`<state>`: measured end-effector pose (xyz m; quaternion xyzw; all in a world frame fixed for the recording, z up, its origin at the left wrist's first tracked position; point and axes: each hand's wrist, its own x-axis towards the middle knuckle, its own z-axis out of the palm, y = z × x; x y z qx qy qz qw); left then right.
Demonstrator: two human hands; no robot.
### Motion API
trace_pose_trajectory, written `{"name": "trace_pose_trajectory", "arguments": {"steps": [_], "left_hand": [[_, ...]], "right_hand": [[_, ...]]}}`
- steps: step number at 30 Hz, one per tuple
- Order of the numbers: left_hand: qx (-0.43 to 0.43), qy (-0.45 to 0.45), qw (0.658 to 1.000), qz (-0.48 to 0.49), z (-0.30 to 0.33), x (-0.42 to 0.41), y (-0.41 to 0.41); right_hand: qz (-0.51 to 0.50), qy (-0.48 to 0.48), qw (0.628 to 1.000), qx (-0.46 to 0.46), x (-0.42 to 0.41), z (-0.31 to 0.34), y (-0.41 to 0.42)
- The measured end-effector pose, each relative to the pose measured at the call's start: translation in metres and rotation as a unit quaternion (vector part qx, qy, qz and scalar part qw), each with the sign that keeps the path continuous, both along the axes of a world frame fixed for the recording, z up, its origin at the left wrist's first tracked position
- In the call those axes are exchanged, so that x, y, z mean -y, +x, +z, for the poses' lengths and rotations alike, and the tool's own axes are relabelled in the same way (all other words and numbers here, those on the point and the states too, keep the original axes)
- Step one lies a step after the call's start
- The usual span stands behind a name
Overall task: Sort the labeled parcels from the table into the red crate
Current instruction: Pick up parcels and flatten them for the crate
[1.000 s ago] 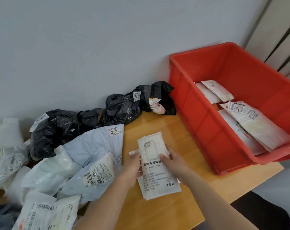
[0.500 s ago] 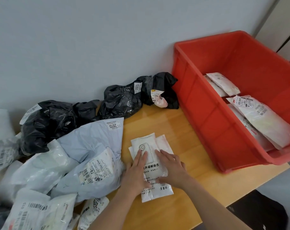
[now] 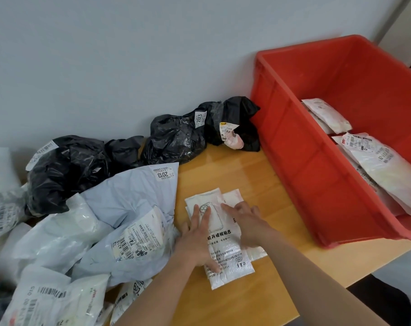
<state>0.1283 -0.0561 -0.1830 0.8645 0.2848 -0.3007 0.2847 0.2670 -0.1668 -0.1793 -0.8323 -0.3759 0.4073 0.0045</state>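
A small stack of flat white padded parcels (image 3: 225, 252) lies on the wooden table (image 3: 258, 180), the top one printed with a phone-case drawing and black text. My left hand (image 3: 197, 238) lies flat on the stack's left side with fingers straight. My right hand (image 3: 244, 222) presses on its right side, fingers spread. The red crate (image 3: 301, 161) stands to the right against the wall and holds several white labeled parcels (image 3: 383, 165).
A heap of white and pale blue labeled mailers (image 3: 119, 217) fills the table's left side. Black bagged parcels (image 3: 176, 137) with labels line the wall. The table's front edge runs diagonally at lower right, with dark floor beyond.
The white parcels were held up off the table in both hands a second ago. They now lie flat on the table with both hands pressing on top.
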Motion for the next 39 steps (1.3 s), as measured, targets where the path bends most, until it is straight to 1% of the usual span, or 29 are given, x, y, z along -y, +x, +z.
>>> {"name": "trace_pose_trajectory", "arguments": {"steps": [4,6,7,9,10,12,14,17,19,20,23,27,30,33,36,39], "left_hand": [[0.000,0.005,1.000,0.003,-0.004,-0.001,0.002],[0.005,-0.013,1.000,0.019,-0.004,0.000,0.003],[0.014,-0.027,0.999,0.041,-0.004,0.001,0.003],[0.038,-0.051,0.993,0.100,-0.003,0.003,0.003],[0.049,-0.058,0.990,0.121,-0.004,0.003,0.003],[0.074,-0.064,0.985,0.143,-0.006,0.004,0.004],[0.116,-0.057,0.980,0.149,-0.006,0.004,0.008],[0.170,-0.041,0.972,0.157,-0.004,0.003,0.014],[0.172,-0.036,0.973,0.152,-0.004,0.003,0.015],[0.163,-0.033,0.975,0.146,-0.005,0.003,0.015],[0.114,-0.029,0.986,0.121,-0.007,0.003,0.013],[0.067,-0.020,0.993,0.092,-0.009,0.001,0.012],[0.030,-0.039,0.994,0.094,-0.005,-0.002,0.020],[0.019,-0.056,0.990,0.130,0.004,-0.011,0.033],[0.057,-0.061,0.982,0.168,0.006,-0.021,0.046],[0.128,-0.042,0.968,0.211,0.000,-0.034,0.061]], "right_hand": [[-0.013,0.018,1.000,-0.020,-0.006,-0.009,0.004],[-0.057,0.061,0.996,-0.034,-0.001,-0.016,0.007],[-0.103,0.101,0.989,-0.043,0.003,-0.020,0.008],[-0.212,0.189,0.958,-0.048,0.015,-0.027,0.008],[-0.255,0.218,0.941,-0.038,0.020,-0.029,0.007],[-0.316,0.244,0.917,-0.014,0.029,-0.032,0.004],[-0.348,0.266,0.899,-0.011,0.034,-0.031,0.001],[-0.329,0.313,0.890,0.037,0.033,-0.025,0.000],[-0.275,0.322,0.904,0.060,0.029,-0.024,-0.001],[-0.245,0.307,0.918,0.050,0.028,-0.024,-0.002],[-0.175,0.222,0.959,0.014,0.029,-0.027,-0.004],[-0.162,0.178,0.971,0.014,0.027,-0.030,0.001],[-0.173,0.170,0.970,-0.013,0.023,-0.025,0.010],[-0.223,0.209,0.952,-0.008,0.013,-0.019,0.025],[-0.244,0.241,0.939,0.030,0.000,-0.012,0.038],[-0.235,0.254,0.937,0.035,-0.019,-0.002,0.051]]}}
